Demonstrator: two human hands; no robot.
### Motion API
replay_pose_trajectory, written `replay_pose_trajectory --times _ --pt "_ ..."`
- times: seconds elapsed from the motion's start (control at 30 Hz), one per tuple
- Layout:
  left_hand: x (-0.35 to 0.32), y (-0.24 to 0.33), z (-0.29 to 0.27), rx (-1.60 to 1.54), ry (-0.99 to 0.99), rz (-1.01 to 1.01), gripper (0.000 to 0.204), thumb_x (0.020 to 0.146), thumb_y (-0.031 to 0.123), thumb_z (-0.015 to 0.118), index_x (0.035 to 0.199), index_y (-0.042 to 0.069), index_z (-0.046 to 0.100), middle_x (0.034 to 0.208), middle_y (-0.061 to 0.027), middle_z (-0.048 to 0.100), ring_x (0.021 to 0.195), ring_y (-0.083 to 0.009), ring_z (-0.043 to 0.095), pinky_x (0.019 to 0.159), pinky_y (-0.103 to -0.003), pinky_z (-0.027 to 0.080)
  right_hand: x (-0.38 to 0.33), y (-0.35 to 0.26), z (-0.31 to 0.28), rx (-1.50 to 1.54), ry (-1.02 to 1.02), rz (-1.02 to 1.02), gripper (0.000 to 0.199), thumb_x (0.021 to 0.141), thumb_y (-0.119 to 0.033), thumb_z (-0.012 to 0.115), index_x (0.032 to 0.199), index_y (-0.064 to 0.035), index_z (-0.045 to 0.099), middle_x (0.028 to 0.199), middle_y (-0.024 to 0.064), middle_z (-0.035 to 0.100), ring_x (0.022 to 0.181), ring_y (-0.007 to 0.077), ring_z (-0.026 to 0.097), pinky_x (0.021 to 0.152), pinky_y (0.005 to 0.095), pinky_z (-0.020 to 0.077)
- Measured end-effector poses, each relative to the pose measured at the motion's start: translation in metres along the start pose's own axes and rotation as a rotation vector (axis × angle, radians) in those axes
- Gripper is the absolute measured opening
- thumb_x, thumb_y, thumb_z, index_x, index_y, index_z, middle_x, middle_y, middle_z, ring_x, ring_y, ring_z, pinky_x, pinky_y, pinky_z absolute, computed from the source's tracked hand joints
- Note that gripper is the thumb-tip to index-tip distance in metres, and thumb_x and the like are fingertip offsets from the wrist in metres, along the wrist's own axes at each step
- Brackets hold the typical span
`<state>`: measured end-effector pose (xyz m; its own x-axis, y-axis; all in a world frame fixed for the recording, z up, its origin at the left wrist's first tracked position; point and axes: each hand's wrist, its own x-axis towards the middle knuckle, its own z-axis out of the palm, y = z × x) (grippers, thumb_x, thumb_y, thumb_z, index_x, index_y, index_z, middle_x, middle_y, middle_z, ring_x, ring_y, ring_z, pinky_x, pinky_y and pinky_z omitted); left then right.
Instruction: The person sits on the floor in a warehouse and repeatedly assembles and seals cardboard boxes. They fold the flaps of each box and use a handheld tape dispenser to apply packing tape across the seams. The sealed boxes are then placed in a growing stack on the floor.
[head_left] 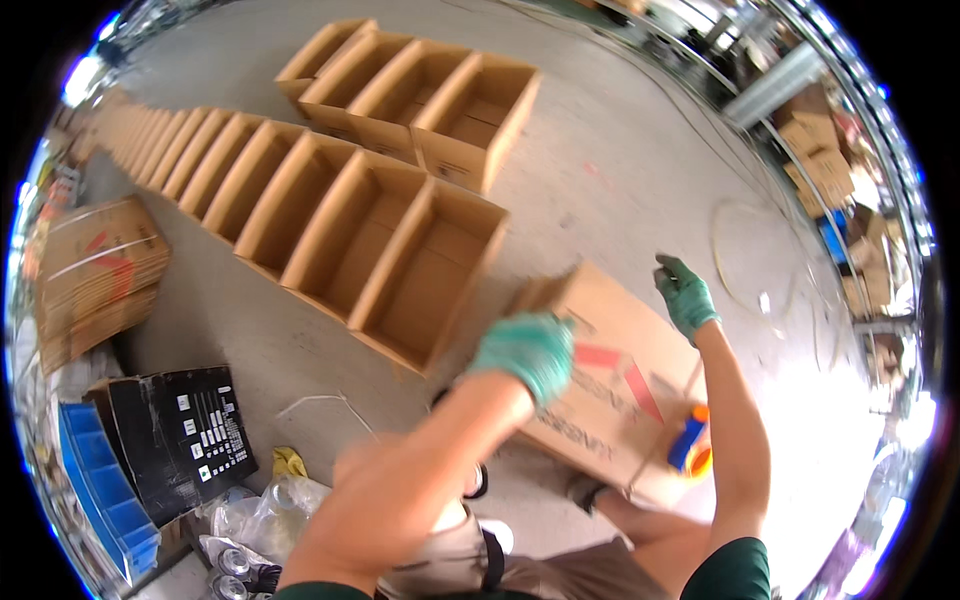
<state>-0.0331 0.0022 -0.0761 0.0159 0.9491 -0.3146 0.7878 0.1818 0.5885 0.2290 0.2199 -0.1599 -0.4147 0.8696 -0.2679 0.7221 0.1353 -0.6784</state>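
Note:
A stack of flat, folded cardboard boxes [590,400] with a red mark lies in front of me. My left hand [525,355], in a green glove, is over the stack's left edge. It is smeared by motion, so its fingers and any grip cannot be made out. Beyond the stack's right side, my right hand [685,295], gloved in green too, is raised with fingers curled; what they hold, if anything, is too small to see. A blue and orange tape dispenser [690,442] rests on the stack's near right corner, beside my right forearm.
A long row of open cardboard boxes [430,275] runs to the far left, with a shorter row [480,110] behind. At left are bundled flat cardboard [100,270], a black box [185,435] and a blue bin [100,490]. Shelving with cartons [825,170] stands at right.

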Motion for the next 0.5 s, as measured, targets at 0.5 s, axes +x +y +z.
replay_pose_trajectory --times 0.5 --pt "0.076 -0.062 0.094 0.013 -0.301 -0.291 0.044 0.098 0.016 0.054 0.141 0.007 0.057 0.117 -0.0104 0.070 0.098 -0.0262 0.067 0.080 -0.040 0.056 -0.293 0.081 -0.028 -0.582 -0.190 0.354 0.056 0.091 -0.022 0.064 0.145 -0.0230 0.050 0.114 0.0204 0.066 0.109 0.0384 0.064 0.090 0.0467 0.0522"
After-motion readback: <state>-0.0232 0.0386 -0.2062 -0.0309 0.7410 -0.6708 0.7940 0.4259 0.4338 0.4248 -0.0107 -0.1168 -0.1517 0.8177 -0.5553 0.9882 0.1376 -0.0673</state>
